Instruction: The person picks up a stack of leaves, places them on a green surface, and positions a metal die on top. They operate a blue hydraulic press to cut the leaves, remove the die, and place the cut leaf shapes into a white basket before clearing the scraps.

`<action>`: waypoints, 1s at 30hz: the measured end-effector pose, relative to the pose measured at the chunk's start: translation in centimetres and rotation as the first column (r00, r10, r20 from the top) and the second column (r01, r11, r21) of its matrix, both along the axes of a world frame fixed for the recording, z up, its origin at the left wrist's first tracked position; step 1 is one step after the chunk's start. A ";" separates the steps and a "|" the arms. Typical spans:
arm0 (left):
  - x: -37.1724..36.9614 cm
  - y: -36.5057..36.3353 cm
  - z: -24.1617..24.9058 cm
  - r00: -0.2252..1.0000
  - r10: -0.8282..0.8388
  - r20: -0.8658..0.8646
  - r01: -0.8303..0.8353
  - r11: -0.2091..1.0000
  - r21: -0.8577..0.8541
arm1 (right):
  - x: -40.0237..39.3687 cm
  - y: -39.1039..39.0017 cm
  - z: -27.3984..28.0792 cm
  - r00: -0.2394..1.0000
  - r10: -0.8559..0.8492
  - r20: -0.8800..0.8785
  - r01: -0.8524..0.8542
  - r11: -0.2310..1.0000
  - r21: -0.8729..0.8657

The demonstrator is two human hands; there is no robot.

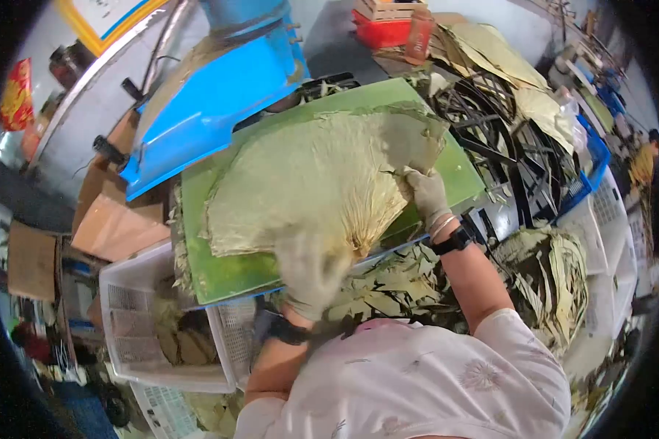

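Observation:
A wide, fan-shaped stack of pale green dried leaves [293,175] lies across a green board [220,274], its pleats gathering toward the near edge. My right hand [426,194], in a whitish glove, grips the stack's right edge, with the fingers curled at the rim. My left hand [309,274], gloved too, is over the near-left edge of the leaves, close to the gathered end. Motion smears its fingers. Dark bands circle both wrists.
A blue machine head [220,102] overhangs the board's far left. Black strips [490,124] lie in a tangle at right, beside more leaves [490,51]. Leaf scraps [403,285] are heaped below the board. A white crate [132,322] stands at left, near a cardboard box [117,227].

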State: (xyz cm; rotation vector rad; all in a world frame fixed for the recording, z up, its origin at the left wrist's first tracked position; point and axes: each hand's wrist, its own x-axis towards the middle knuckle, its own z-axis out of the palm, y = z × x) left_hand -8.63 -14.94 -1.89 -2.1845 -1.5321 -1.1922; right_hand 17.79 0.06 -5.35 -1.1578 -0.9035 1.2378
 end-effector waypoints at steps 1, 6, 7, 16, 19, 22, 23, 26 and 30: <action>1.1 0.3 0.1 0.999 -0.031 0.014 0.031 1.000 -0.004 | -0.2 0.0 0.1 1.000 -0.003 0.003 0.003 1.000 -0.029; 2.7 2.1 -2.3 0.972 -0.171 -0.158 0.170 0.985 -0.023 | -1.2 -0.5 0.8 0.997 -0.029 -0.072 0.026 0.999 -0.031; 2.6 2.2 -2.1 0.966 -0.161 -0.203 0.162 0.987 -0.009 | -1.0 -0.6 0.8 0.999 -0.019 0.031 0.020 0.999 -0.050; 3.1 2.4 -2.7 0.956 -0.128 -0.264 0.124 0.992 -0.032 | 19.8 2.9 -3.3 0.673 -0.602 0.430 0.455 0.795 0.402; 3.3 2.3 -2.7 0.959 -0.134 -0.250 0.125 0.991 -0.051 | 27.9 2.8 -0.6 0.122 -0.444 0.888 0.563 0.767 0.306; 3.5 2.2 -2.7 0.960 -0.103 -0.259 0.087 0.994 -0.070 | 32.7 4.6 -1.9 -0.030 -0.147 0.989 0.661 0.739 0.130; 3.5 2.2 -2.8 0.961 -0.103 -0.258 0.083 0.993 -0.087 | 33.5 5.0 -2.5 -0.021 -0.139 0.990 0.653 0.748 0.119; 3.4 2.1 -2.9 0.964 -0.081 -0.252 0.057 0.993 -0.101 | 34.3 6.6 -2.2 -0.103 0.095 0.990 0.686 0.728 0.001; 4.0 2.4 -1.4 0.973 -0.074 -0.218 0.040 0.987 -0.154 | 35.5 6.7 -2.7 -0.065 0.044 0.997 0.612 0.791 0.005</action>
